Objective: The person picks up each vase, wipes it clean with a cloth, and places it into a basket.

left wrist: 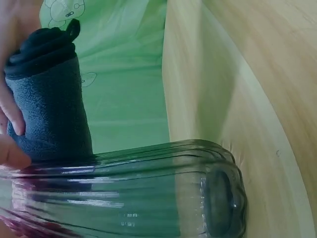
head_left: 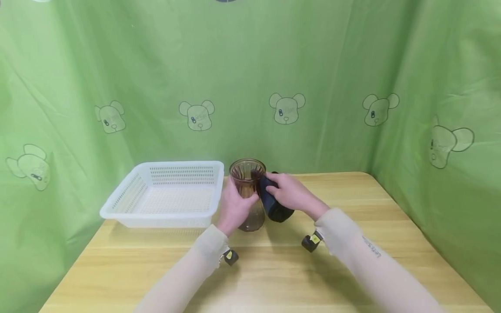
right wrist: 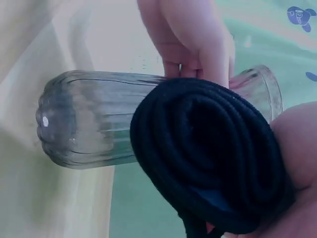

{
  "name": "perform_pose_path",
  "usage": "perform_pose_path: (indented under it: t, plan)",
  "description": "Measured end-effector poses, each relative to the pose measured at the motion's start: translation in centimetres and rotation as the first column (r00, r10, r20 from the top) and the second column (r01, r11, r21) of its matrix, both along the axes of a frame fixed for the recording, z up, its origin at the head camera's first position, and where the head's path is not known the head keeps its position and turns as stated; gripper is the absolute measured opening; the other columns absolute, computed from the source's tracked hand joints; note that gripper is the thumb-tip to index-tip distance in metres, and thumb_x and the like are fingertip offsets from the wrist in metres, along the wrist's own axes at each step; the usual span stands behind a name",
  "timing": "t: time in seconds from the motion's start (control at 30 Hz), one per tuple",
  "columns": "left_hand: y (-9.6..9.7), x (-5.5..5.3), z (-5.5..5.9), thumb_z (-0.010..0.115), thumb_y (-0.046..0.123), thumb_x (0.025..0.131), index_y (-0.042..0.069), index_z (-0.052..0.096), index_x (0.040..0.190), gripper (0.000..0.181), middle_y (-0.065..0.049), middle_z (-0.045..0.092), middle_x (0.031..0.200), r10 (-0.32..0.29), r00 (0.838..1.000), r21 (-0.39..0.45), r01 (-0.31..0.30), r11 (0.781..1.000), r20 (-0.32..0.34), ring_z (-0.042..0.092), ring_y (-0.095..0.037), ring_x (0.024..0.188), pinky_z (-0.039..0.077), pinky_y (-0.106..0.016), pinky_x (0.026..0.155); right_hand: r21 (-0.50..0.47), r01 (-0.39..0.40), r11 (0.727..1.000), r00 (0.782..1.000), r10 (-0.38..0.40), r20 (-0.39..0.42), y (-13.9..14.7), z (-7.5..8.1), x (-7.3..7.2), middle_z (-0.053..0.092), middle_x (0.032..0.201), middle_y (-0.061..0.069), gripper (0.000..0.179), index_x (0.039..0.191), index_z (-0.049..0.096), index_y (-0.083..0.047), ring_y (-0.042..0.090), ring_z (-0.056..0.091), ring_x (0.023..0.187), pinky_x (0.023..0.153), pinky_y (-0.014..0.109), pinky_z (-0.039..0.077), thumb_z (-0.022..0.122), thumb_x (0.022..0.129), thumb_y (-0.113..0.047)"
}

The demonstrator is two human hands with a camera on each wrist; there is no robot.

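Observation:
A ribbed, brownish clear glass vase is upright near the middle of the table, its flared rim at the top. Around its upper part my left hand grips it, thumb on the near side. My right hand holds a dark rolled towel close against the vase's right side. Coiled layers show at the end of the towel in the right wrist view. A small loop sticks out from the towel in the left wrist view. Whether the vase's base touches the table cannot be told.
Left of the vase stands a white perforated plastic basket with nothing in it. The light wooden table reaches back to a green curtain with bear-head prints, which also hangs along both sides.

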State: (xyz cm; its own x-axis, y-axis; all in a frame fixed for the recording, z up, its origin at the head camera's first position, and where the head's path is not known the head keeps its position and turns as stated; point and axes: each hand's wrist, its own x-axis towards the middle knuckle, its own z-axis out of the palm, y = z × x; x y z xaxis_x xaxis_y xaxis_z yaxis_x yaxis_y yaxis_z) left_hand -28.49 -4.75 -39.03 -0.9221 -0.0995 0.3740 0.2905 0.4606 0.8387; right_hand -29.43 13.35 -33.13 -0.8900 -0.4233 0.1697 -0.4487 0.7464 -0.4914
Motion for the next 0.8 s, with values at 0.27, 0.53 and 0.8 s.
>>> perform_pose_path:
  t: [0.27,0.53,0.8]
  plan:
    - [-0.1,0.1,-0.4,0.079,0.031,0.08,0.017,0.038,0.145,0.077,-0.01,0.062,0.134,-0.053,0.998,0.049,0.052,0.997,0.032,0.06,-0.028,0.125,0.047,-0.047,0.11,0.118,-0.059,0.991,0.998,0.055,0.031,0.0,-3.1,-0.8,0.066,0.127,0.026,0.046,0.144,0.053,-0.001,0.03,0.068,0.099,0.088,0.045,0.058,0.058,0.099,-0.011]
    - [-0.2,-0.2,-0.8,0.085,0.034,0.077,0.015,0.042,0.139,0.077,-0.004,0.052,0.131,-0.063,0.998,0.114,0.063,0.991,-0.004,0.057,-0.02,0.122,0.047,-0.041,0.11,0.186,-0.06,0.981,0.988,0.033,0.148,0.2,-6.9,-0.8,0.061,0.135,0.026,0.05,0.143,0.052,0.002,0.03,0.064,0.116,0.102,0.048,0.053,0.062,0.097,-0.011]
    - [-0.3,-0.4,-0.4,0.085,0.032,0.077,0.012,0.047,0.136,0.073,-0.005,0.053,0.126,-0.013,0.999,0.019,0.014,1.0,-0.032,0.056,-0.022,0.12,0.047,-0.043,0.109,0.112,-0.043,0.993,0.992,0.029,0.124,0.6,-4.8,-0.4,0.066,0.129,0.021,0.047,0.143,0.055,-0.005,0.022,0.066,0.093,0.087,0.041,0.056,0.062,0.097,-0.013]
